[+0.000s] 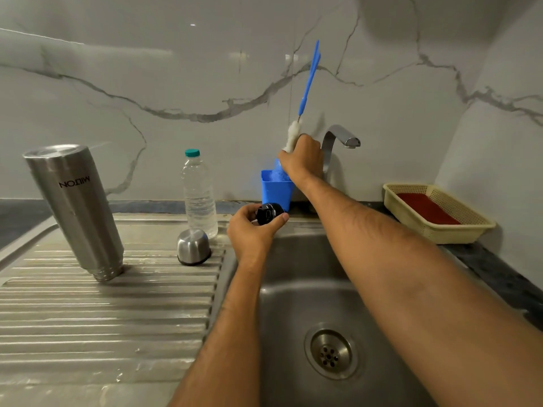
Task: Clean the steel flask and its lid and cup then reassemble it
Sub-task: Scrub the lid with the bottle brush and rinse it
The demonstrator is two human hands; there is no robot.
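The steel flask (75,210) stands upside down on the ribbed draining board, at the left. Its steel cup (193,247) rests mouth down to the right of it. My left hand (252,230) grips the black lid (268,213) over the sink's left rim. My right hand (302,160) is closed around the white bristle part of a blue-handled bottle brush (308,80), which points up along the wall above a blue holder (276,189).
A clear water bottle (199,195) with a teal cap stands behind the cup. The tap (340,139) rises behind my right hand. The steel sink basin (332,353) lies below. A cream basket (437,212) with a red pad sits on the right counter.
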